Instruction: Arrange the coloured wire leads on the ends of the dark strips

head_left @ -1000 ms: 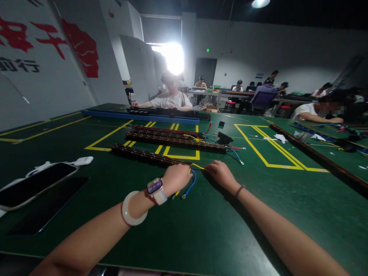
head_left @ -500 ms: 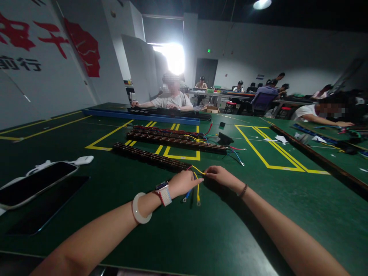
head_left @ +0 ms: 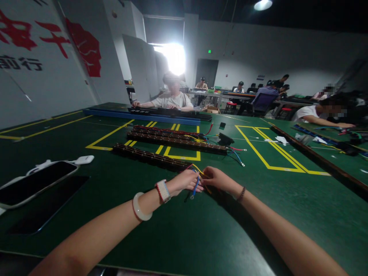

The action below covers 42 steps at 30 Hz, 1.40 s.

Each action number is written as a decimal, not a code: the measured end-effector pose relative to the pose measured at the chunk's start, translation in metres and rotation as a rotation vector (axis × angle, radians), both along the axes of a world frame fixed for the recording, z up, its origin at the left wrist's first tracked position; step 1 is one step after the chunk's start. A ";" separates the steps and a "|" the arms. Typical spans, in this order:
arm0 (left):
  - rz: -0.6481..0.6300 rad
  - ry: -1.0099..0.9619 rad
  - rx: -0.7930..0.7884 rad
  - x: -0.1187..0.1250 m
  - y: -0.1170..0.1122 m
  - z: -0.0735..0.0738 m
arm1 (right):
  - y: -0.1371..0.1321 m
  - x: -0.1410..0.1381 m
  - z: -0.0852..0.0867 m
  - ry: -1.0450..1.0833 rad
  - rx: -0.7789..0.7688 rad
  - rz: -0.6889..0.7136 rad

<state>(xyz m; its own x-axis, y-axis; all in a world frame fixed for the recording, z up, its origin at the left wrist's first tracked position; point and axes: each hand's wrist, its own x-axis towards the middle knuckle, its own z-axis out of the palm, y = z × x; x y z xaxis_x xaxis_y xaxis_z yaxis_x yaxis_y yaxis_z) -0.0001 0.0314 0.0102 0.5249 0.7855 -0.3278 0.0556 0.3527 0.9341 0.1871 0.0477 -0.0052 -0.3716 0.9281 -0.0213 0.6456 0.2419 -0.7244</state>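
Observation:
A long dark strip with copper-coloured lines (head_left: 152, 157) lies on the green table, its near end beside my hands. Yellow wires (head_left: 197, 169) and a blue wire (head_left: 196, 187) with a ring terminal come out of that end. My left hand (head_left: 186, 181), turned partly palm up, is closed on the wires, and the blue one hangs over its fingers. Touching it from the right, my right hand (head_left: 219, 178) pinches a yellow wire. The fingertips overlap, so the exact grip is partly hidden.
Several similar strips (head_left: 175, 140) with coloured wires lie behind. A phone (head_left: 37, 182) and a dark flat panel (head_left: 48, 207) lie at left. A long dark bar (head_left: 319, 157) crosses the right side. A person (head_left: 174, 100) sits opposite behind a blue rail (head_left: 143, 116); another works at right.
My left hand has rolled palm upward, turning the watch face out of sight. The blue wire now lies over its fingers, and the yellow wire ends have shifted right between my hands.

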 end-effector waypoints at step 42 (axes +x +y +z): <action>0.175 -0.369 -0.116 0.014 -0.010 -0.020 | -0.056 -0.037 0.052 -0.593 0.373 0.097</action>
<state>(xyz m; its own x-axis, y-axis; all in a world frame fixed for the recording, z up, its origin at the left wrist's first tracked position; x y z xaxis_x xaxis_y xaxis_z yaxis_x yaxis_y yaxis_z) 0.0142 0.0211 -0.0102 0.4857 0.8421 -0.2342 -0.3447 0.4308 0.8340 0.1506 -0.0083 0.0472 -0.4767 0.8765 0.0671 0.8689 0.4814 -0.1152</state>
